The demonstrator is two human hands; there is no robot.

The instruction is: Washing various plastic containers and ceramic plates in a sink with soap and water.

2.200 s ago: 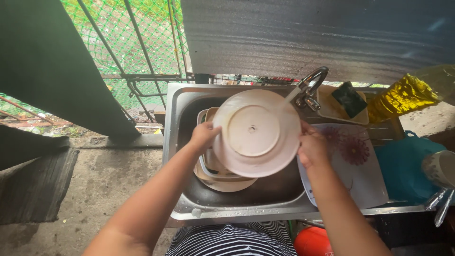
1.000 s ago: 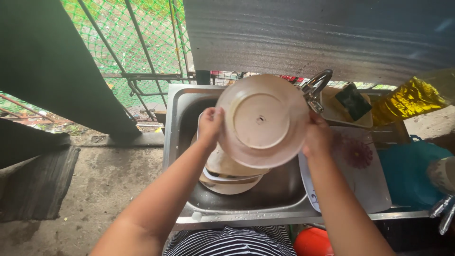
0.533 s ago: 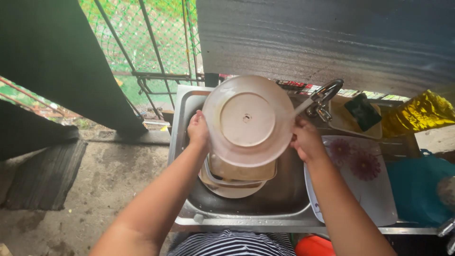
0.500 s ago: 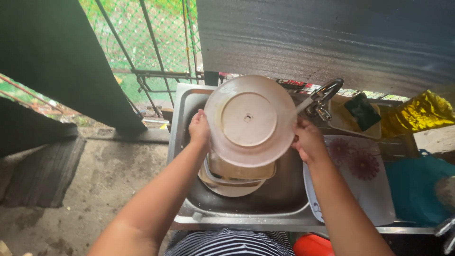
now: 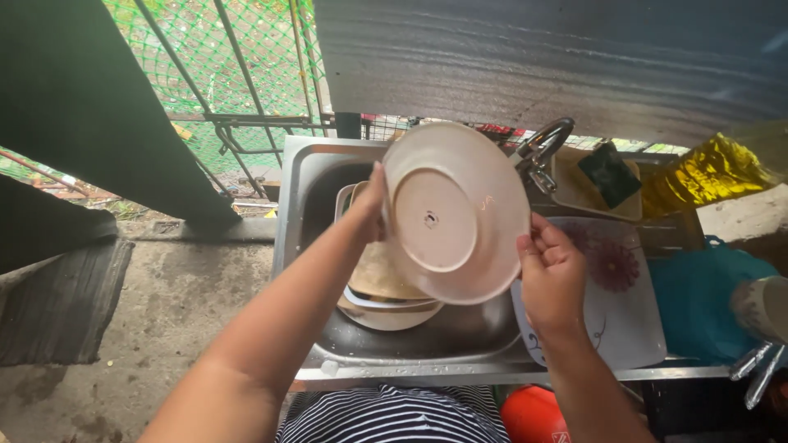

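Both hands hold one round, pale plate (image 5: pixel 455 212) up over the steel sink (image 5: pixel 305 184), its underside and foot ring turned toward the camera. The left hand (image 5: pixel 371 201) grips the rim at 9 o'clock, fingers curled behind the plate and out of sight, thumb side pressed on the edge; the right hand (image 5: pixel 552 275) clamps the rim at about 4 o'clock, fingers bent together against the back. The plate looks wet and free of visible food, so by my judgement its wash is well along, while the stack of dishes (image 5: pixel 386 287) lying in the basin directly beneath, at 6 o'clock from the plate, seems to await handling. A flowered tray (image 5: pixel 624 303) rests on the drainboard at 3 o'clock, just beside the right hand, with nothing stacked on it that I can see. The tap (image 5: pixel 542 148) curves in at 1 o'clock; past it a shallow dish holds a dark scrub pad (image 5: pixel 609 172). The place is an open-air wash spot: bare concrete floor (image 5: pixel 164 312) at 8 o'clock, green mesh fencing (image 5: pixel 238 66) at 11 o'clock, a dark corrugated sheet (image 5: pixel 558 57) overhead at 12.
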